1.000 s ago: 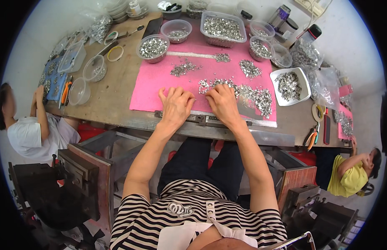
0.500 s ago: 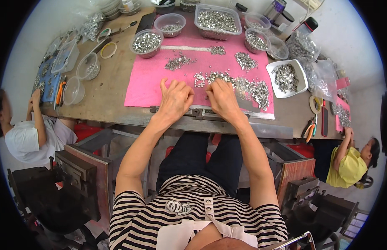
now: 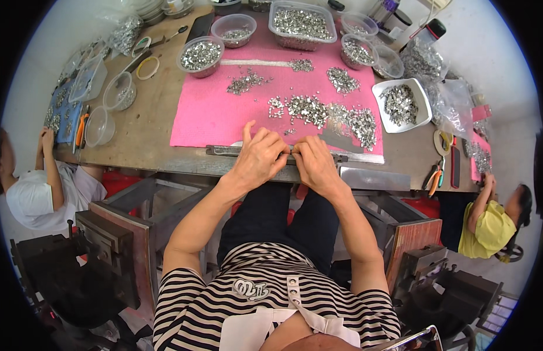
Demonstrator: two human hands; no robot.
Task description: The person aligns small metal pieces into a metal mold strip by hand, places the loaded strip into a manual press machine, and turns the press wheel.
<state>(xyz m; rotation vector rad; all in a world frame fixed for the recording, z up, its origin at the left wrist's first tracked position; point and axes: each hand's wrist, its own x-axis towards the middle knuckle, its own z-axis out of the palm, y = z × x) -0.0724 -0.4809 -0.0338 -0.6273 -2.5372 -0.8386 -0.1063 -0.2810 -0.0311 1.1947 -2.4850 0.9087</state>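
Observation:
At the table's front edge, my left hand (image 3: 261,155) and my right hand (image 3: 316,165) nearly meet over a long, narrow dark metal bar (image 3: 223,151). Fingers of both hands are pinched together at the bar; whatever lies between the fingertips is too small or hidden. My left index finger sticks up a little. Just beyond my hands, a pile of small silvery metal pieces (image 3: 306,110) lies on a pink mat (image 3: 195,120). More loose pieces (image 3: 362,127) sit to its right, beside a flat grey plate (image 3: 338,141).
Clear tubs of metal pieces (image 3: 201,55) and a large full container (image 3: 302,26) line the back. A white square dish (image 3: 424,111) stands right, near orange-handled pliers (image 3: 436,180). Co-workers sit at left (image 3: 32,196) and right (image 3: 488,231).
My right hand has come back from the pile of metal pieces to the bar at the table edge. My left hand has moved right and nearer, beside it. The view has shifted slightly.

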